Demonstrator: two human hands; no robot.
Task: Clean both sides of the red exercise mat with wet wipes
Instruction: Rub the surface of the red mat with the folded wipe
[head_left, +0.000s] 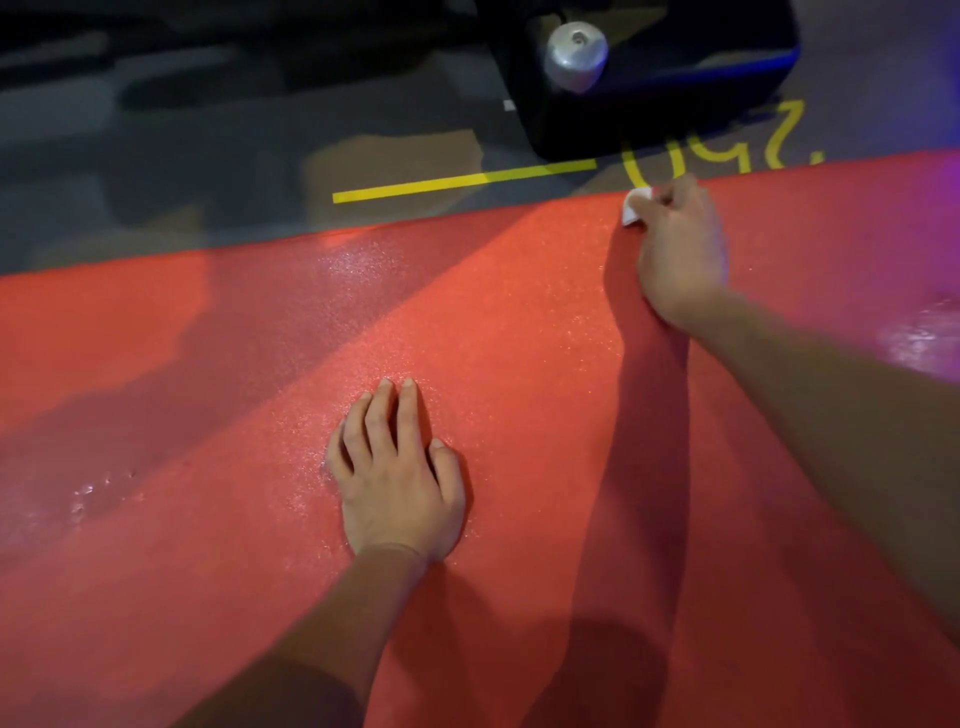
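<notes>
- The right hand has its fingers curled round a bunched white wet wipe and presses it onto the red exercise mat right at the mat's far edge.
- The left hand lies flat with straight fingers, palm down, near the middle of the mat; it grasps nothing and serves as a brace.
- The mat lies spread on the floor and fills most of the view. Glossy wet patches show at the left and at the right.
- Step in hand, as judged: wiping the upper face along the far border. Keep the wipe flat under the fingertips, overlap each stroke, and keep the left palm pressing so the mat does not creep.
- The underside is not visible; it likely remains to be cleaned.
- Just beyond the far edge: a yellow floor line, yellow markings and a dark machine base with a metal knob. The base stands close enough to limit reach past the border.
</notes>
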